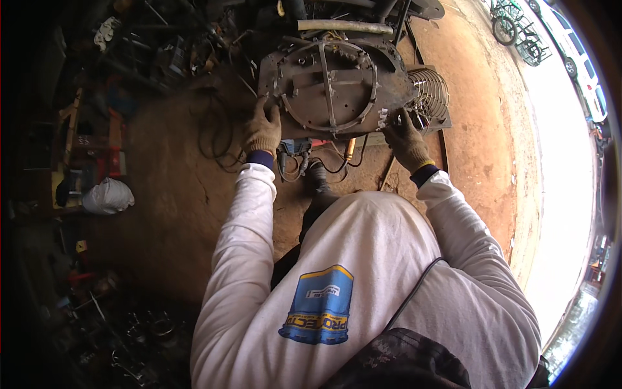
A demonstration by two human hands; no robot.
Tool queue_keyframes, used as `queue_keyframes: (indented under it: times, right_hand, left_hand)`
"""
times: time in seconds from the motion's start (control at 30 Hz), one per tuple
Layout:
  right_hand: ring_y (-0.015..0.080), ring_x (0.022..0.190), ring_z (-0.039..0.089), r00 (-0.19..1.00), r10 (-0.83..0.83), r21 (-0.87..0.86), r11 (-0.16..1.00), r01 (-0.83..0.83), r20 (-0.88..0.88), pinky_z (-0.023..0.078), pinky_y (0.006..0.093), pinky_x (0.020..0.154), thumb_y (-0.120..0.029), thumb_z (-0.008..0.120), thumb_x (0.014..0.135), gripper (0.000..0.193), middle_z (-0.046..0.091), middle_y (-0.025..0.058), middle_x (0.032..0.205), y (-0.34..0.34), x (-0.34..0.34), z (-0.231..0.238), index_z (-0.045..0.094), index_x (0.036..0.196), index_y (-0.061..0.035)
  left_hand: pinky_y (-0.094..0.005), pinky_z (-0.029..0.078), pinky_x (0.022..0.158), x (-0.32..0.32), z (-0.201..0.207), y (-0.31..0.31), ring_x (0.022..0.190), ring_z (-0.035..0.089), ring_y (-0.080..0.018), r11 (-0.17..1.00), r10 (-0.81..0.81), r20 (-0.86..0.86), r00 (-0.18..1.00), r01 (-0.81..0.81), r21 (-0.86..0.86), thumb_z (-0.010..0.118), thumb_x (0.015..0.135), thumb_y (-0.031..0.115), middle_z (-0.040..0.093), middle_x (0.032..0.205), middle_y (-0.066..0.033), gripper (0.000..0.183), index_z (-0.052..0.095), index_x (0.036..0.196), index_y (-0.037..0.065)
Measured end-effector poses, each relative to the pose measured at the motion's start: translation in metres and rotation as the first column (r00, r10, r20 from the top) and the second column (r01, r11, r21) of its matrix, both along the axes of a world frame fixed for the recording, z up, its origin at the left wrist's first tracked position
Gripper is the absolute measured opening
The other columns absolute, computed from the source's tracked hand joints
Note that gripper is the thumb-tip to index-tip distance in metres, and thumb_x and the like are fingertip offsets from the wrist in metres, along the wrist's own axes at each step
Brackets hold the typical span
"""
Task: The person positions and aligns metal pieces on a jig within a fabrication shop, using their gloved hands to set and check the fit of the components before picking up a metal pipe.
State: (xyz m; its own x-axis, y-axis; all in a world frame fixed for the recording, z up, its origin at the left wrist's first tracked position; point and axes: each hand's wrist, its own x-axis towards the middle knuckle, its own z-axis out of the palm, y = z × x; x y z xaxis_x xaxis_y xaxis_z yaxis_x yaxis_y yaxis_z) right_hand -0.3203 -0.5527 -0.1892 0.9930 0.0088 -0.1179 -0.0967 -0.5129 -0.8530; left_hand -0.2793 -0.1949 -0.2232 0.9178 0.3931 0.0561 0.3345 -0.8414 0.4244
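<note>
In front of me lies a dark, rusty metal plate (363,121) with a round metal ring (374,97) on it. A flat bar (326,81) crosses the ring from far to near. My left hand (262,129), in a knitted work glove, grips the plate's left edge, thumb and forefinger showing. My right hand (408,144), gloved too, has its fingers bent at the plate's right near edge. Part of those fingers is hidden in shadow. Beside them is a small whitish patch (382,118) on the plate.
A round wire guard (431,93) stands right of the plate. Below its near edge, a blue power tool (293,150) and cables lie on the brown floor (175,194). Metal scrap fills the far left. A white sack (108,196) sits left; bicycles (518,32) and a white car (580,58) stand outside.
</note>
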Motion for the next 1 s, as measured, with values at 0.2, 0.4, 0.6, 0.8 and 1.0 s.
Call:
queue_keyframes:
  times: [0.2,0.4,0.6,0.8,1.0]
  right_hand:
    - [0.0323,0.094,0.066,0.996,0.001,0.034,0.999,0.002,-0.092,0.049,0.0416,0.080,-0.032,0.063,0.092,0.033,0.065,0.0141,0.100,0.003,0.002,0.002,0.049,0.112,-0.0091]
    - [0.0352,0.097,0.065,0.993,0.063,-0.060,0.997,-0.057,0.099,0.050,0.0425,0.081,-0.032,0.061,0.092,0.038,0.066,0.0149,0.103,-0.013,0.004,-0.039,0.051,0.122,-0.0101]
    - [0.0288,0.084,0.068,0.981,-0.017,0.024,0.999,0.022,-0.193,0.053,0.0382,0.075,-0.038,0.060,0.092,0.055,0.068,0.0145,0.093,-0.006,-0.016,-0.037,0.049,0.135,-0.0064]
    - [0.0193,0.068,0.065,0.904,-0.015,0.020,0.999,0.026,-0.428,0.053,0.0352,0.063,-0.045,0.057,0.094,0.060,0.067,0.0129,0.083,-0.033,-0.069,-0.089,0.052,0.128,0.0044]
    - [0.0199,0.066,0.065,0.752,0.020,-0.102,0.988,-0.116,-0.659,0.052,0.0349,0.059,-0.042,0.056,0.094,0.050,0.066,0.0126,0.079,-0.088,-0.116,-0.122,0.060,0.113,0.0043]
  left_hand:
    - [-0.0530,0.055,0.082,0.000,-0.003,0.002,0.102,0.066,-0.0426,1.000,0.004,0.038,0.999,-0.003,-0.021,0.048,0.094,0.058,0.067,0.116,-0.0200,0.049,0.048,0.138,0.035]
    - [-0.0515,0.055,0.084,0.001,0.007,-0.004,0.105,0.066,-0.0405,0.999,0.020,-0.023,1.000,-0.021,-0.026,0.048,0.094,0.058,0.066,0.120,-0.0182,0.050,0.048,0.138,0.036]
    - [-0.0507,0.055,0.083,-0.001,0.005,0.000,0.103,0.067,-0.0394,0.999,0.045,-0.035,0.998,-0.045,-0.010,0.049,0.094,0.057,0.067,0.118,-0.0179,0.049,0.048,0.138,0.036]
    - [-0.0480,0.053,0.089,0.002,-0.004,0.004,0.108,0.064,-0.0397,0.994,-0.032,0.083,0.996,0.040,-0.098,0.052,0.095,0.051,0.065,0.122,-0.0181,0.048,0.050,0.137,0.028]
    - [-0.0460,0.049,0.096,0.000,0.004,-0.002,0.115,0.060,-0.0394,0.995,-0.011,0.056,0.998,0.017,-0.102,0.055,0.095,0.045,0.062,0.127,-0.0182,0.048,0.052,0.136,0.020]
